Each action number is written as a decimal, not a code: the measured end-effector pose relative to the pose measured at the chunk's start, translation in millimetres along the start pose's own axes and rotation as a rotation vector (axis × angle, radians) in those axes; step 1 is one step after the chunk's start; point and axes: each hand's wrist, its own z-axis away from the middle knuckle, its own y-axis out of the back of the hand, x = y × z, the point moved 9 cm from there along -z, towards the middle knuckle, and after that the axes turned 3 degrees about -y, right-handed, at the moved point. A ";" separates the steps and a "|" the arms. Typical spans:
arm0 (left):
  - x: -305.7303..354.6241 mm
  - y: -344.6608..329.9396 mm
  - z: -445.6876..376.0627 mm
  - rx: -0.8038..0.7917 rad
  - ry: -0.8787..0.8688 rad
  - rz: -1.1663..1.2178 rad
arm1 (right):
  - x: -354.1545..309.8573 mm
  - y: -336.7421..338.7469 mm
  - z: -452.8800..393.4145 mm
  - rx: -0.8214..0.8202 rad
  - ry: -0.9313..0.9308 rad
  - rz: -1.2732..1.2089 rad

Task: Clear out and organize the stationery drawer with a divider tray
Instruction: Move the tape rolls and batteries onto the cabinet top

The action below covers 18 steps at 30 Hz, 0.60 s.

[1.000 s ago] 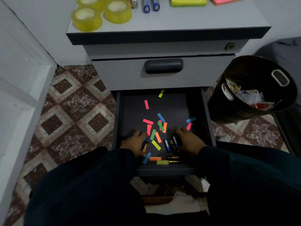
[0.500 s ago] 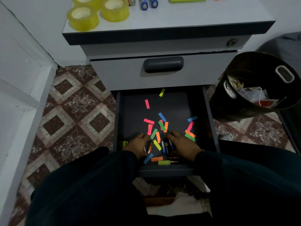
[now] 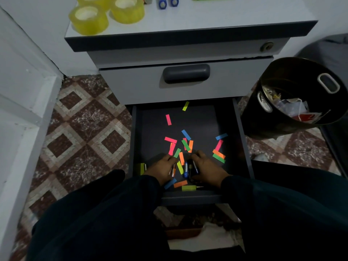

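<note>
Down at 6 o'clock in the open bottom drawer [image 3: 243, 140], both hands are buried in the mess near the front edge. The left hand [image 3: 162, 169] has its fingers curled around a couple of small pen-like things [image 3: 173, 168], orange and silver from what I can see. The right hand [image 3: 207, 169] is curled over a dark clump with a blue-tipped pen [image 3: 195, 166] poking out under its fingers, so it's holding that too, though exactly how many items it has is hard to tell. Between the two hands sits another blue pen [image 3: 186, 169] on the drawer floor.

The drawer is littered with little neon paper strips [image 3: 170, 139]: pink, orange, green, blue, yellow. Most are bunched right at 12 o'clock from the hands, a few more off at 2 o'clock by the right wall, one yellow one way up at the back. A yellow-green highlighter-ish thing [image 3: 188, 188] lies along the front wall at 6 o'clock from the hands, and another yellowish block [image 3: 141, 168] is tucked at 9 o'clock by the left wall.

Above, the upper drawer [image 3: 131, 85] is closed. On the cabinet top [image 3: 207, 17], tape rolls [image 3: 89, 19] sit at 11 o'clock and two blue-capped markers [image 3: 167, 1] at 12. A black bin [image 3: 263, 125] with trash in it stands at 3 o'clock on the tiled floor [image 3: 84, 129].
</note>
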 end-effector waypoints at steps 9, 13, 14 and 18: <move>-5.0 3.3 -1.1 0.040 0.037 -0.050 | -0.2 -2.2 -1.1 0.033 -0.005 0.043; -3.0 -0.4 -0.5 0.013 0.014 -0.073 | 1.1 -2.9 -1.2 0.030 -0.009 0.047; -2.1 -0.9 -0.1 0.004 0.009 -0.080 | 0.9 -4.3 -1.5 0.026 -0.004 0.049; 0.2 -1.1 1.4 -0.010 -0.001 -0.078 | -0.4 -5.2 -0.8 0.033 -0.003 0.055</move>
